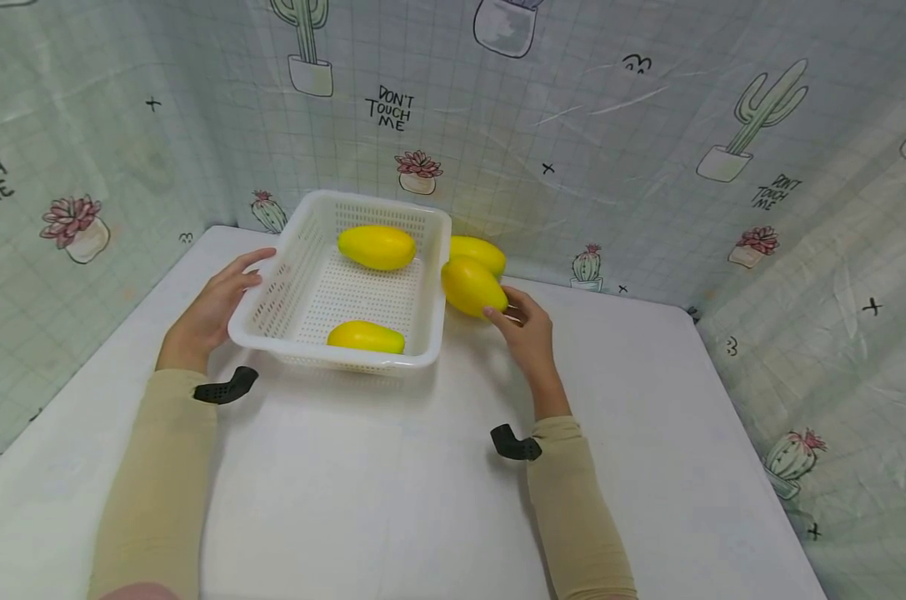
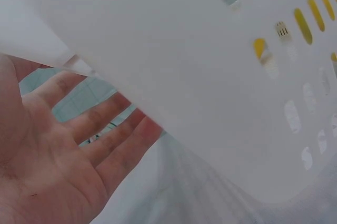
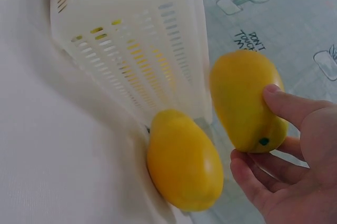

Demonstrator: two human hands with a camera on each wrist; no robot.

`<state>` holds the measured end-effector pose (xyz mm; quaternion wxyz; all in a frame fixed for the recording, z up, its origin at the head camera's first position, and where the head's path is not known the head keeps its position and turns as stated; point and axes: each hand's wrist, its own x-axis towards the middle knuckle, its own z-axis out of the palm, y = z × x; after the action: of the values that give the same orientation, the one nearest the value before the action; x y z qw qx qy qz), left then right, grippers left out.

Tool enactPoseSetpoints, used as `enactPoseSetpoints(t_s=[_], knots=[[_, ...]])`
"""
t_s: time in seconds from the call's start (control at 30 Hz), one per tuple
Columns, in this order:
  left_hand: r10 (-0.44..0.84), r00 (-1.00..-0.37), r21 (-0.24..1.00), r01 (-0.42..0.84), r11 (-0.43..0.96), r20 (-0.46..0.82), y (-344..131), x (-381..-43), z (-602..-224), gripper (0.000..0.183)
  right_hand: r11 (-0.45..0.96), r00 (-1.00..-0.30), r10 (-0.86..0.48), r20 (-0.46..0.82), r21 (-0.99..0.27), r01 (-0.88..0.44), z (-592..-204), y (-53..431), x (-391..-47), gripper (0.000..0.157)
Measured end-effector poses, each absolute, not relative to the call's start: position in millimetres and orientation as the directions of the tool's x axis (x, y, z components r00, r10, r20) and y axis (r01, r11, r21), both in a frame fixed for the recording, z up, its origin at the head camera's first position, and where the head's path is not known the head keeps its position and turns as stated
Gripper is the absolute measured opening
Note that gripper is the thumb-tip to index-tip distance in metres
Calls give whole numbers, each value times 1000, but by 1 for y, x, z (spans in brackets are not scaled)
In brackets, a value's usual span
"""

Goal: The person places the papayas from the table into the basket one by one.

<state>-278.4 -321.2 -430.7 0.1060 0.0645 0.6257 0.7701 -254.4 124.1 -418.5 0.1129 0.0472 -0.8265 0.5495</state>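
A white perforated plastic basket [image 1: 347, 358] stands at the back left of the table, with one yellow mango [image 1: 377, 247] near its far side and another mango [image 1: 366, 337] at its near side. My left hand [image 1: 208, 312] is at the basket's left rim; in the left wrist view its extended fingers [image 2: 108, 116] reach the rim, their tips partly hidden. Just outside the right wall, my right hand [image 1: 529, 333] pinches a mango [image 3: 245, 98] between thumb and fingers. A further mango [image 3: 184, 163] lies beside the basket, partly behind the held one in the head view.
The white table [image 1: 362, 483] extends in front of the basket and to the right. A cactus-printed curtain [image 1: 498, 117] hangs along the back and both sides, close behind the basket. Black wrist-camera mounts [image 1: 516, 443] stick out from both wrists.
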Motion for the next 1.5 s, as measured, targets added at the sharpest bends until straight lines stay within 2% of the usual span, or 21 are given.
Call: enactPoseSetpoints(t_s=[0.23,0.43,0.67,0.83,1.27,1.5], knots=[[230,-973,980,-70,-186,-26,-321,-278,-431,47,389,-963,33,268,-891,-235,-416,120,-254,52],[236,-971,977,-79,-196,-31,-322,-278,-431,47,366,-969,19,245,-904,-221,-410,118,-252,51],[257,-966,976,-68,-207,-13,-322,-279,-429,48,370,-964,12,264,-897,-241,-386,106,-234,46],[260,-966,973,-67,-219,-8,-323,-280,-429,48,370,-964,6,265,-896,-244,-384,103,-231,46],[282,-959,973,-59,-223,7,-324,-274,-434,47,354,-962,-13,274,-898,-261,-386,103,-229,48],[277,-961,980,-45,-194,11,-322,-273,-431,48,333,-965,-13,261,-909,-251,-408,110,-246,52]])
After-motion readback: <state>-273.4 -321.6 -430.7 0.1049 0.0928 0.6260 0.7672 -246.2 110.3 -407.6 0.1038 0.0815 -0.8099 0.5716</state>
